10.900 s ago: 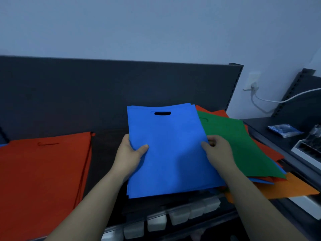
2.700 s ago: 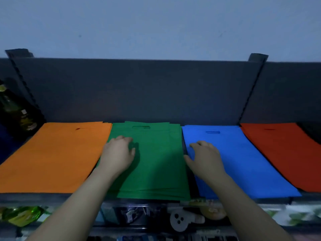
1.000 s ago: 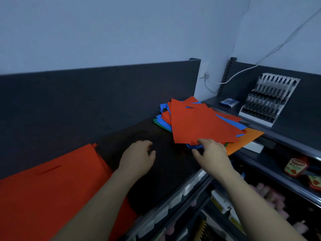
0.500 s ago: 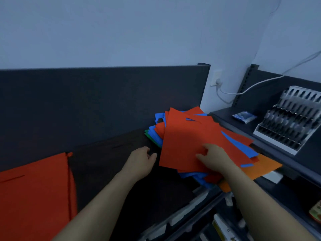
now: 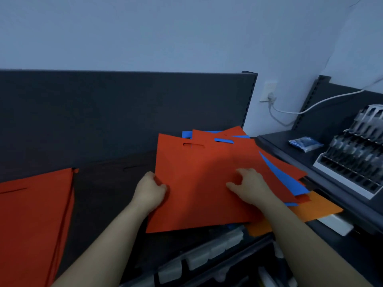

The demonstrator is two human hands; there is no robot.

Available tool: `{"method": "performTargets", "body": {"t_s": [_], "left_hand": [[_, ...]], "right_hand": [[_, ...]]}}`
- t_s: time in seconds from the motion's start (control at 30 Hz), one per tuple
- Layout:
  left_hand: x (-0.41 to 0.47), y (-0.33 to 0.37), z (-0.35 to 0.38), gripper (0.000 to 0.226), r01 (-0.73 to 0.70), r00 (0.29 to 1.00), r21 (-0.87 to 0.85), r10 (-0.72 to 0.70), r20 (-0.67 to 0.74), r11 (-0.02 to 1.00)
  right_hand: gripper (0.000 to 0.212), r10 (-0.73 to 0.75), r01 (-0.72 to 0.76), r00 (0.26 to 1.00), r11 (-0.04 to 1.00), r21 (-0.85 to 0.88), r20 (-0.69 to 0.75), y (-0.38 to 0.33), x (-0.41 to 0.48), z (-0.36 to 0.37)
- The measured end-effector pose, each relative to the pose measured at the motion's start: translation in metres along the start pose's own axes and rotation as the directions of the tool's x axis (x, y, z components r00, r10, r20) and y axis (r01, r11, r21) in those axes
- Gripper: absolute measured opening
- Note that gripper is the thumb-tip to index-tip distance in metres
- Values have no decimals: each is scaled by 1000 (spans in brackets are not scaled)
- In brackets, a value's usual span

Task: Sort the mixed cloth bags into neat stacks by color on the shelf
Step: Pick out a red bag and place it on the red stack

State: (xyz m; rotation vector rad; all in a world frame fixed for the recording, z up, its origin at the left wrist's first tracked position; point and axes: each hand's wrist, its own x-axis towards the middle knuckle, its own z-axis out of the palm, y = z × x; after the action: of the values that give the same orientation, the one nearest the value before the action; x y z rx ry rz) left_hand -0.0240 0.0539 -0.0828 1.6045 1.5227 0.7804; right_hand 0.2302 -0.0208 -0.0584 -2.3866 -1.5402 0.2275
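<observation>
The left hand (image 5: 150,190) pinches the left edge of the top red bag (image 5: 199,183), which lies on the mixed pile (image 5: 317,210) at the right end of the shelf (image 5: 107,183). The right hand (image 5: 249,186) rests on the bag with bent fingers, and I cannot tell whether it clutches the cloth or only presses it. To do this well, the right hand should probably take the opposite edge so the bag lifts flat and alone, without dragging the blue and orange bags beneath, then goes squarely onto the red stack (image 5: 35,220) at the left.
</observation>
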Motion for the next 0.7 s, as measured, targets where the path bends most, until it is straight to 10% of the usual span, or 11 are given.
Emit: {"method": "performTargets", "body": {"t_s": [0.27,0.43,0.7], "left_hand": [[-1,-19,-2,28,90,993,-350,-58,101,932],[-6,-19,-5,15,115,991,-425,-77,105,898],[-7,-19,-3,32,83,994,-448,-42,99,890]], "right_hand": [[38,-227,210,972,956,205,60,-3,5,2],[54,-24,24,1000,994,-106,3,14,5,-1],[40,-320,309,947,934,181,36,7,-8,3]]}}
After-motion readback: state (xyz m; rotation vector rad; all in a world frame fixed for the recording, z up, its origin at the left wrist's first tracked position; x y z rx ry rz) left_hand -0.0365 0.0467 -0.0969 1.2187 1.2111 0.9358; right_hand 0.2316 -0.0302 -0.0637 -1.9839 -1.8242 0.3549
